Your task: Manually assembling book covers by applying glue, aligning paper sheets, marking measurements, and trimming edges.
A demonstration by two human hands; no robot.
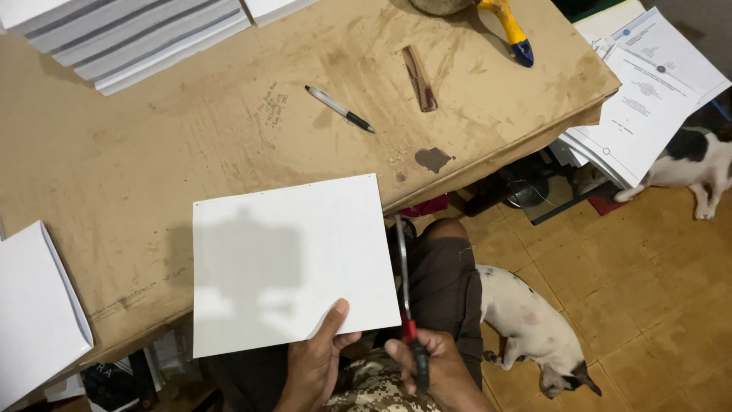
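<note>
1. Head view showed the person seated at a brown paper-covered tabletop (152,152), looking down at both hands in the lower middle of the frame.
2. The left hand (316,366) pinched the lower edge of a white sheet (282,259), thumb on top and grip clamped on the sheet, which lay partly on the tabletop and overhung its near edge.
3. The right hand (435,370) was closed around the red and black handles of a pair of scissors (404,305), the blades pointing up along the right edge of the sheet, just beside it or touching it.
4. I could not tell whether the blades were parted, since they showed as one thin line.
5. As I judged it, the trimming of that right edge was at its start or early on: the sheet looked whole, and no cut strip showed near it.
6. Stacks of white sheets (130,38) sat at the upper left, another white stack (34,305) at the lower left.
7. A pen (339,109) lay in the upper middle, a brush (507,27) at the top, printed papers (648,99) at the upper right.
8. Two dogs were on the tiled floor (656,305): one lying (526,320) beside the person's knee, one (686,160) at the right edge.
</note>
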